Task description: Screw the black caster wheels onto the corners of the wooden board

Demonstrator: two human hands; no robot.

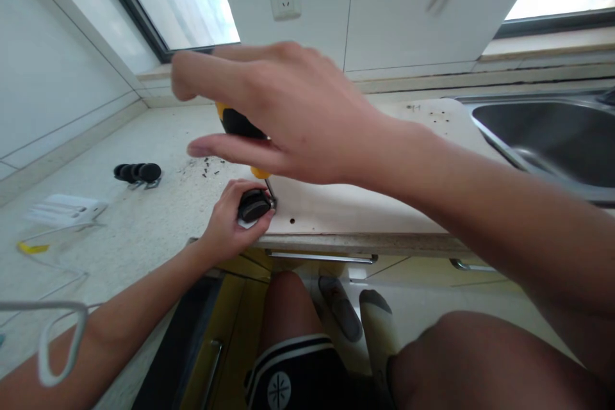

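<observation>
My left hand (227,221) pinches a black caster wheel (254,207) at the near left corner of a pale board (355,208) lying on the counter. Above it, my right hand (293,109) is around the yellow and black handle of a screwdriver (240,123), its fingers partly stretched. The screwdriver shaft slants down to the caster's metal plate by my left fingertips; the tip itself and any screw under it are too small to make out. A dark hole shows in the board just right of the caster.
Several black casters (137,173) stand in a row on the speckled counter, with small dark screws (206,166) scattered nearby. A white box-like item (65,209) and a thin cable lie farther left. A steel sink (552,141) is at the right. Drawer handles (321,257) line the front.
</observation>
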